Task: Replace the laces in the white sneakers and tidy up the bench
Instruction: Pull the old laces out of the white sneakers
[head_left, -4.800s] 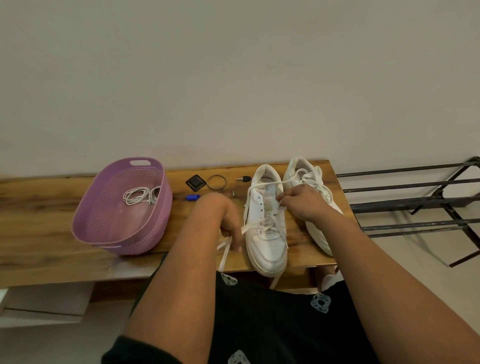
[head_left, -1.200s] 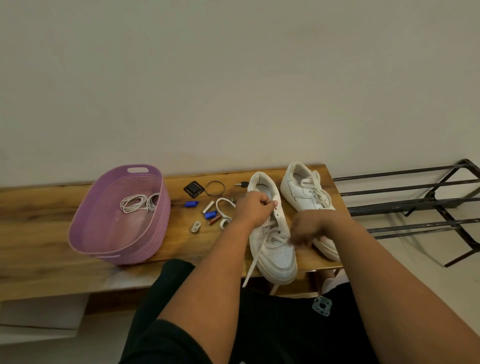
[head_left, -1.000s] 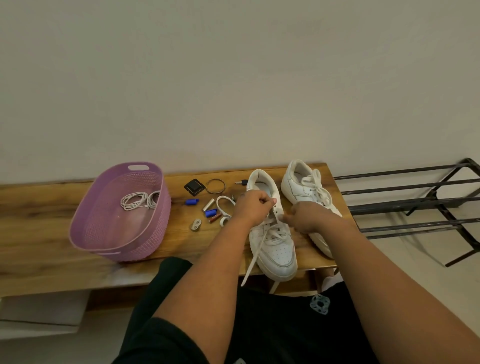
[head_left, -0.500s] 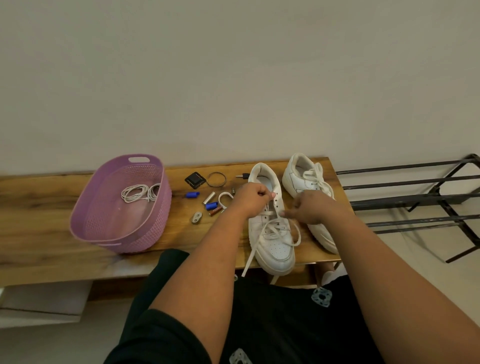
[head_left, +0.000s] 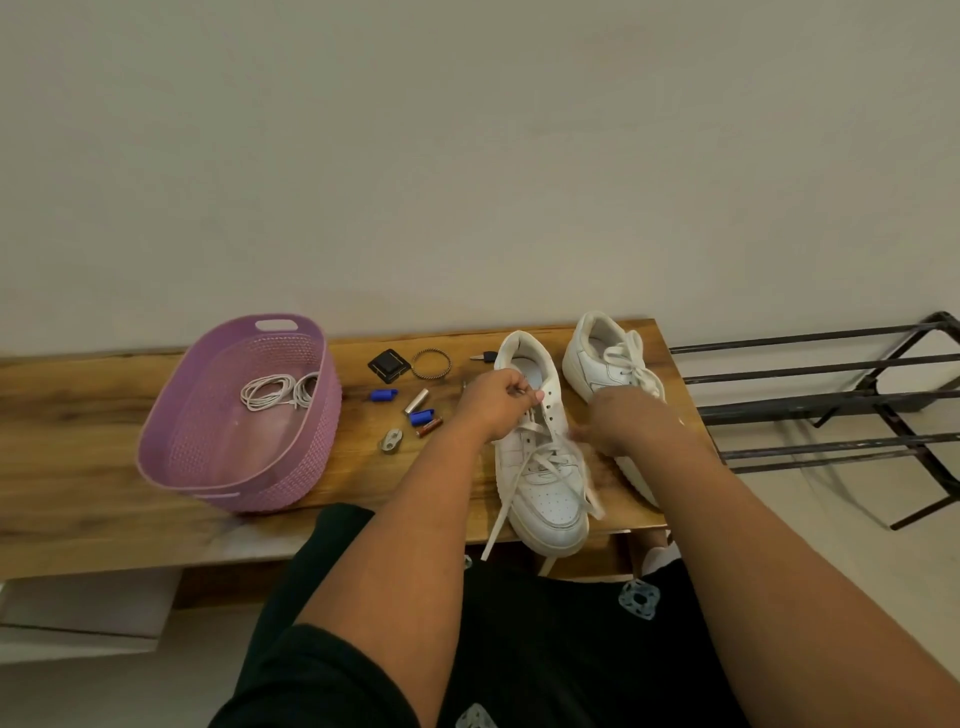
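Two white sneakers stand on the wooden bench (head_left: 78, 426). The near sneaker (head_left: 545, 493) is half laced, and its white lace (head_left: 540, 457) crosses the lower eyelets, with loose ends hanging over the bench's front edge. My left hand (head_left: 496, 402) grips the sneaker's left upper edge near the collar. My right hand (head_left: 623, 421) is motion-blurred at the sneaker's right side and pinches the lace there. The far sneaker (head_left: 608, 358) is laced and stands behind my right hand.
A purple basket (head_left: 171, 452) on the left holds coiled white laces (head_left: 275, 389). Between basket and sneakers lie a black square piece (head_left: 387, 362), a ring (head_left: 431, 364), blue caps (head_left: 383, 395), small batteries (head_left: 416, 401) and a metal clip (head_left: 390, 440). A black metal rack (head_left: 831, 405) stands to the right.
My right hand has dropped from the upper eyelets toward the middle of the near sneaker, pulling lace with it. My left hand stays at the sneaker's collar edge.
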